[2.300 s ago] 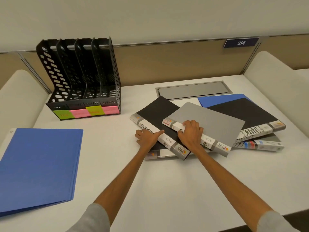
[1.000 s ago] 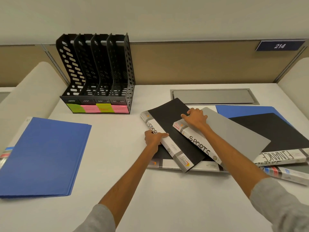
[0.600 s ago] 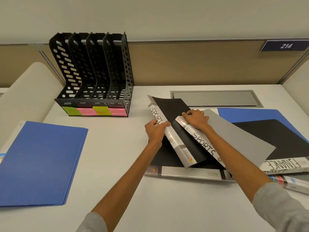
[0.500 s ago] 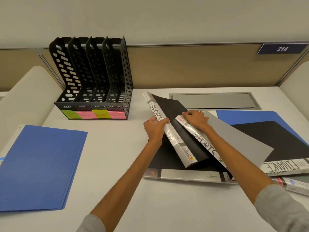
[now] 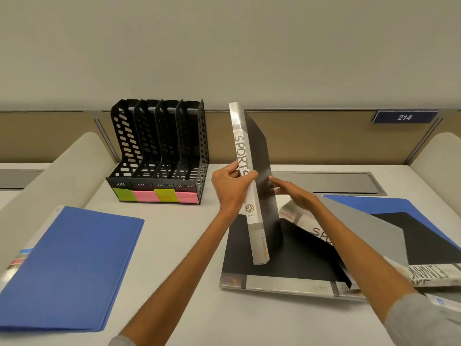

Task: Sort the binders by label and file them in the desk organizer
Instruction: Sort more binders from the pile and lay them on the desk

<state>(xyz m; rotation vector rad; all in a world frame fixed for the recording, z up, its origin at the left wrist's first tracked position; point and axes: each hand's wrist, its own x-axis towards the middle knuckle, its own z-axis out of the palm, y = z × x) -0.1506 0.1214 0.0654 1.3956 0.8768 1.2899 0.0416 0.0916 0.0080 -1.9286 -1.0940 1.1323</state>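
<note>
desk (image 5: 174, 245): left hand (image 5: 230, 188) lifted sports binder (image 5: 243, 146) upright

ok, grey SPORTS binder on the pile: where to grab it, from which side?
Probably pinch the grey SPORTS binder by its spine, from the left: that thick edge tilts up off the flat black binder, while the thin cover overlaps the pile.

Organizer (image 5: 159, 156) stands back left on the table (image 5: 174, 233). Lone binder (image 5: 69, 268) lies front left, well apart from it. Binder pile (image 5: 287, 260) lies to the right. My left hand (image 5: 230, 188) holds the upright binder (image 5: 245, 156) above the pile's left part, right of the organizer; my right hand (image 5: 296, 193) touches its cover.
</note>
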